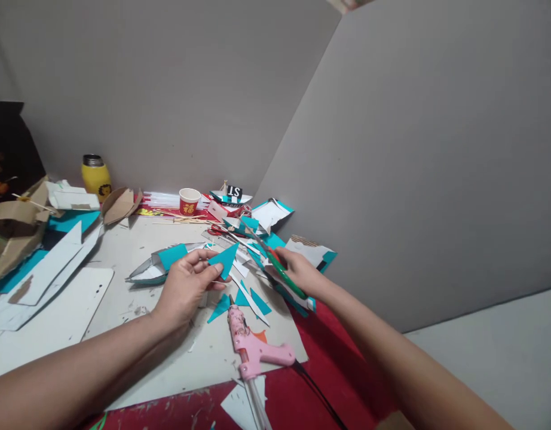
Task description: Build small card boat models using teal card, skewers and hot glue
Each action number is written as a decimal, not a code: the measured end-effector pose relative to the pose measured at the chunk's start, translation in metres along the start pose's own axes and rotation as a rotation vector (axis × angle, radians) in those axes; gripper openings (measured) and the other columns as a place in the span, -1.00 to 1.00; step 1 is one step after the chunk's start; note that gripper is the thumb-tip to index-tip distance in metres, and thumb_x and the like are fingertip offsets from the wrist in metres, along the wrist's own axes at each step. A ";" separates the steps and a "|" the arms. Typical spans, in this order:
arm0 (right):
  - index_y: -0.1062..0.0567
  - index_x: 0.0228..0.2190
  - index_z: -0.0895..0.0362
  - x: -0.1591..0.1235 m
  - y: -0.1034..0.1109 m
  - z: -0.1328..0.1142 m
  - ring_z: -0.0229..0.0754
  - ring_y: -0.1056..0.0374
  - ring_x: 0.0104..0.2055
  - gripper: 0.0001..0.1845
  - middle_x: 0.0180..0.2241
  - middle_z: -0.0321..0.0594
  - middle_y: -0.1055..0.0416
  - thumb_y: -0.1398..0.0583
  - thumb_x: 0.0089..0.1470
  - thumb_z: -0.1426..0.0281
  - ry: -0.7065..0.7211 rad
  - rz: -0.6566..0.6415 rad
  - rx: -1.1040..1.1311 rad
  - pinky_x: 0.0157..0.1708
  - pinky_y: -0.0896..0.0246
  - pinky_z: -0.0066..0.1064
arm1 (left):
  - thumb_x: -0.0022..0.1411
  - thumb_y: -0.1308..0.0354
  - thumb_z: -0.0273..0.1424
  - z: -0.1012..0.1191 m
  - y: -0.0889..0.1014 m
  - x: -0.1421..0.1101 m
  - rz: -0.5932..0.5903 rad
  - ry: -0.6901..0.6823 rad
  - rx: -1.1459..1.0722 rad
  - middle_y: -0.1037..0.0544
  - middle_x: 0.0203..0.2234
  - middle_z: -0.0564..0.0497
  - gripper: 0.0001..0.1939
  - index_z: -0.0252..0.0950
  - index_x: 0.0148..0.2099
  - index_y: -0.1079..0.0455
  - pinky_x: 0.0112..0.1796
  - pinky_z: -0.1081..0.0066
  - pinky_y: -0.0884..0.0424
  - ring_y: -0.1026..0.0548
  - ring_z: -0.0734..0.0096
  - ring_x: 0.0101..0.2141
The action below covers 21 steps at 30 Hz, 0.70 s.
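Two bare hands are at work above the desk (190, 409). The left hand (181, 292) pinches a teal triangle (225, 260) between thumb and fingers (198, 261); the right hand (300, 275) has its fingers closed around the handles of the scissors (284, 276), blades pointing away from the person. How far the blades are parted, I cannot tell.

Good handling, I'd judge, means a light pinch that doesn't crease the triangle, fingertips clear of the blades, and the left wrist kept away from the nozzle of the pink glue gun (240, 337) just below.

Teal scraps (219, 307) lie near that nozzle, on a stained white board (168, 370) over the red desktop. A paper boat (172, 257) sits beyond the left hand. Farther back stand a paper cup (188, 206) and a yellow bottle (96, 178), against plain grey walls (168, 107).
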State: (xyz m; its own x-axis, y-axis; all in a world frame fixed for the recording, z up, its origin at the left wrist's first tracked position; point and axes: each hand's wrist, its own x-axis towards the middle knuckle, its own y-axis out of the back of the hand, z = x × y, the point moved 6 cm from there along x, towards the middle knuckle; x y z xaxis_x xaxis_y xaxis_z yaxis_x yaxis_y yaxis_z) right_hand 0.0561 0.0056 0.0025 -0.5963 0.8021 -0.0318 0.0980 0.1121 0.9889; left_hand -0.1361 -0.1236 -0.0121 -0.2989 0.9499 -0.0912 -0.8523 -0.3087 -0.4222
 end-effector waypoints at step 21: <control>-0.35 -0.28 0.10 -0.083 0.006 -0.057 -0.17 -0.25 -0.40 -0.53 -0.41 -0.20 -0.34 0.02 0.15 -0.05 0.330 -0.062 0.470 -0.38 -0.24 -0.36 | 0.01 -0.35 -0.37 0.028 -0.010 -0.005 -0.112 -0.076 -0.040 -0.46 -0.49 0.12 -0.78 -0.30 -0.33 -0.39 -0.39 0.50 -0.50 -0.44 0.57 -0.49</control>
State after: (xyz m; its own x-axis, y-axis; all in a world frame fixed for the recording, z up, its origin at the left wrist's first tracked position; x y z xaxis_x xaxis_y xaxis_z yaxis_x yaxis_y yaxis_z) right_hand 0.0603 -0.0938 0.0197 -0.8218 0.5687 0.0337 0.3534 0.4624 0.8132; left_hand -0.1377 -0.1262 0.0178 -0.2364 0.9713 0.0267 -0.8646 -0.1977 -0.4619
